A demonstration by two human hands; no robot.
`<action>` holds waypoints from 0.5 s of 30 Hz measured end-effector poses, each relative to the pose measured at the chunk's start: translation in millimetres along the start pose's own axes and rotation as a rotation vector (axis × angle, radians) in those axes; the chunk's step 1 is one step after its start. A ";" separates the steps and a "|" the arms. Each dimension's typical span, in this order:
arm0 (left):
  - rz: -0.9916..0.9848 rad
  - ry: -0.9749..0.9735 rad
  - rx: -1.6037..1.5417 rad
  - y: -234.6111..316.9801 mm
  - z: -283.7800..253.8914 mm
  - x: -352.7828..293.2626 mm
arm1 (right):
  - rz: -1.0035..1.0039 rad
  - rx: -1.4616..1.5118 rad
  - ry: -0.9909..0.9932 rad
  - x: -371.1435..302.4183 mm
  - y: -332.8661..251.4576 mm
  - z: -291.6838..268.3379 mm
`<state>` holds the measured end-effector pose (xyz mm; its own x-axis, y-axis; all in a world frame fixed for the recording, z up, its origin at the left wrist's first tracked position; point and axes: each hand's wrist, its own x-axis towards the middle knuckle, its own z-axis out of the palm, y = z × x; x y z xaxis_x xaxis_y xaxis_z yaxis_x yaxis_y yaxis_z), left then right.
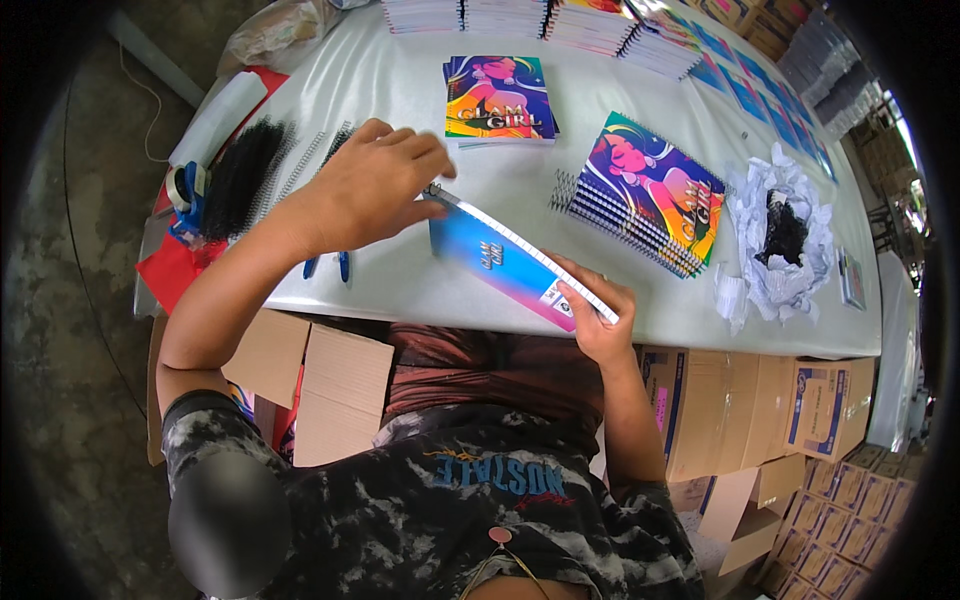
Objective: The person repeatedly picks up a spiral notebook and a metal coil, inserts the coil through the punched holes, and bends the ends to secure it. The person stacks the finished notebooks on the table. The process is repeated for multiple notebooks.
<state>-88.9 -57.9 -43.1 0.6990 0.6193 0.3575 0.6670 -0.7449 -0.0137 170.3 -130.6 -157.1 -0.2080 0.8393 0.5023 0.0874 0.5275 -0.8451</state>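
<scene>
My right hand (603, 318) grips a notebook (497, 258) by one end, its thumb on the cover and the fingers behind. The cover runs from blue to pink, and the white spine edge with a row of punched holes faces up. At the other end of that edge, a short dark coil end (432, 188) shows. Around it hovers my left hand (385, 180), its bent fingers and thumb apart, the fingertips slightly blurred. Right of the notebook lies a fanned stack of coil-bound notebooks (650, 190) with colourful covers. Farther off sits another small notebook stack (497, 98).
Loose black coils (245, 165) pile up at the left, near a blue tape dispenser (187, 200) and blue pens (344, 266). Crumpled white paper (785, 240) holds black scraps at the right. Notebook stacks (500, 18) line the far edge. Cardboard boxes (730, 410) stand below the table.
</scene>
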 end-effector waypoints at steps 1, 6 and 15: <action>-0.004 -0.080 -0.003 -0.5 -2.3 0.0 | 0.029 -0.014 -0.004 -1.0 -1.2 -0.6; -0.080 -0.212 0.015 8.4 -14.4 4.0 | -0.024 0.006 -0.015 0.2 -1.5 1.7; 0.022 -0.027 0.132 0.9 -4.8 1.9 | 0.146 0.092 0.034 -1.3 -3.0 -0.1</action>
<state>-88.2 -58.6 -38.0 0.7196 0.6108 0.3303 0.6781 -0.7205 -0.1449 170.4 -133.3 -155.2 -0.1662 0.9109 0.3778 0.0248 0.3868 -0.9218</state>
